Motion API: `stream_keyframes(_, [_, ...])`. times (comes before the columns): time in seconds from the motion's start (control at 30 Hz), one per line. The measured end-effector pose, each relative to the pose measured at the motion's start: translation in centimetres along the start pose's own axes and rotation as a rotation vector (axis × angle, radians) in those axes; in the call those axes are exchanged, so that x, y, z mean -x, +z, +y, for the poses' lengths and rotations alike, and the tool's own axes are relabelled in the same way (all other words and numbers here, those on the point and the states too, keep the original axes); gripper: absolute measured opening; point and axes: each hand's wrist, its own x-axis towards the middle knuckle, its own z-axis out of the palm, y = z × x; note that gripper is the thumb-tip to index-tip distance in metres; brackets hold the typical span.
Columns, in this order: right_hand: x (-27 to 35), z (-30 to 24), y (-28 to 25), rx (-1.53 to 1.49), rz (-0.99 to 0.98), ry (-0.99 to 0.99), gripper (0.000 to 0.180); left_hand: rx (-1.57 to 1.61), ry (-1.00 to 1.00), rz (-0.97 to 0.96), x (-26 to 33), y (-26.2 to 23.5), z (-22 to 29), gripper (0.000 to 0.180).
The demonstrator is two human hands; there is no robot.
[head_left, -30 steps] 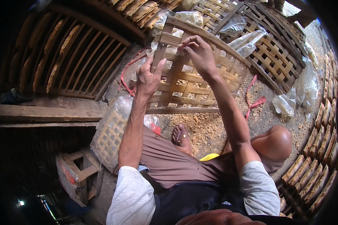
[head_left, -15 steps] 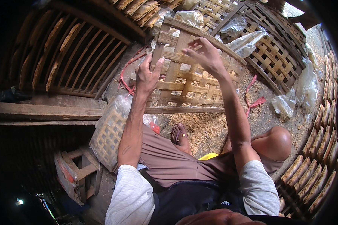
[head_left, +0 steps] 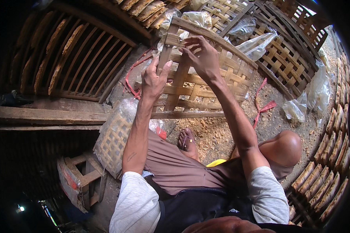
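A woven bamboo tray [head_left: 188,104] with a flat wooden frame is tilted up before me. My left hand [head_left: 153,79] grips its left side, the thumb on the near face and some fingers hidden by the frame. Over the tray's upper left part is my right hand [head_left: 201,58], its fingers bent and apart, close to the weave by the top left corner. Nothing shows in it; whether the fingertips touch the strips I cannot tell.
More woven trays [head_left: 284,58] lean at the back right with clear plastic sheets [head_left: 256,44]. A slatted rack [head_left: 93,62] stands left. Rows of pale brown slabs [head_left: 319,182] line the right. Crumbs [head_left: 206,134] and a red strip [head_left: 262,106] lie on the floor.
My right hand has moved left and slightly up across the tray, toward its top left corner, with the fingers more bent. My left hand keeps its hold, and the tray has barely shifted.
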Motion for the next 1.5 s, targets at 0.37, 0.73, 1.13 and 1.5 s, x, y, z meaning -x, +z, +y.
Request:
stream_keyframes(0.37, [-1.2, -0.2, -0.5, -0.041, -0.092, 0.069, 0.031, 0.054, -0.009, 0.058, 0.1, 0.4, 0.8, 0.035])
stream_keyframes(0.73, [-0.5, -2.0, 0.2, -0.023, -0.072, -0.035, 0.035, -0.015, 0.032, 0.026, -0.1, 0.3, 0.7, 0.039])
stream_keyframes(1.13, [0.0, -2.4, 3.0, 0.249, 0.172, -0.158, 0.032, 0.006, 0.153, 0.093, 0.2, 0.6, 2.0, 0.025])
stream_keyframes(1.5, [-0.2, -0.2, 2.3, 0.312, 0.026, -0.450, 0.037, -0.021, 0.018, 0.038, 0.4, 0.2, 2.1, 0.030])
